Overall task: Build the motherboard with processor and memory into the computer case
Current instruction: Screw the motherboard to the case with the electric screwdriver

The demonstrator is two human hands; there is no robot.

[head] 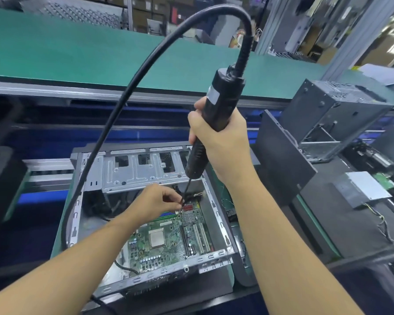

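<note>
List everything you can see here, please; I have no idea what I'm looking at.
computer case: one, silver-grey, open, centre
motherboard: one, green, inside the computer case
processor: one, silver, mid-motherboard
electric screwdriver: one, black, above the case's far end
cable: one, black, arcing from the screwdriver's top to lower left
conveyor belt: one, green, across the back
second case: one, dark grey, right
left hand: pinches at the screwdriver's bit tip
right hand: grips the screwdriver's body
</note>
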